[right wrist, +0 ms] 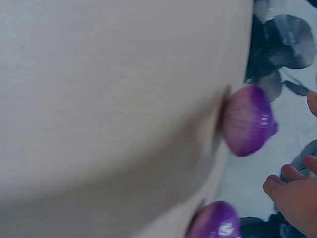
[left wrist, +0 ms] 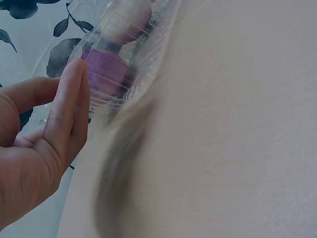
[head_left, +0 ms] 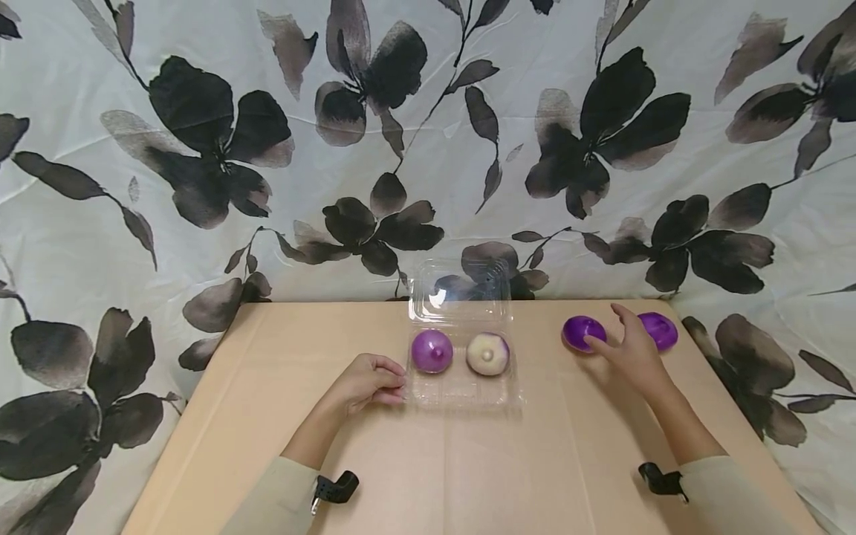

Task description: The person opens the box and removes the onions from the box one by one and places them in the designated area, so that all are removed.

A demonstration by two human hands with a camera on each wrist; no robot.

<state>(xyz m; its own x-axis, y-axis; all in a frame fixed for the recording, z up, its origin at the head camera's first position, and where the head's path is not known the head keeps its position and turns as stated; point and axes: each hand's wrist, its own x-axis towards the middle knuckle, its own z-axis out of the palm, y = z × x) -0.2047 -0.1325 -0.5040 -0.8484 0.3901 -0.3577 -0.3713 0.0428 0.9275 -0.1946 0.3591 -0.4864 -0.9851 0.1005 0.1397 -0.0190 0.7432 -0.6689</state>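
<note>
A clear plastic clamshell box lies with its lid raised at the back. Inside it are a shiny purple onion on the left and a pale onion with purple sides on the right. My left hand has its fingertips at the box's left side; the left wrist view shows the fingers fairly straight beside the wall. My right hand is spread over two more purple onions, its thumb overlapping the left onion. It partly covers the right onion. The right wrist view shows a gap between fingers and onions.
The things rest on a light brown tabletop. Behind and beside it hangs a white cloth with dark flowers. The box's upright lid stands near the table's back edge. Both wrists carry black camera mounts.
</note>
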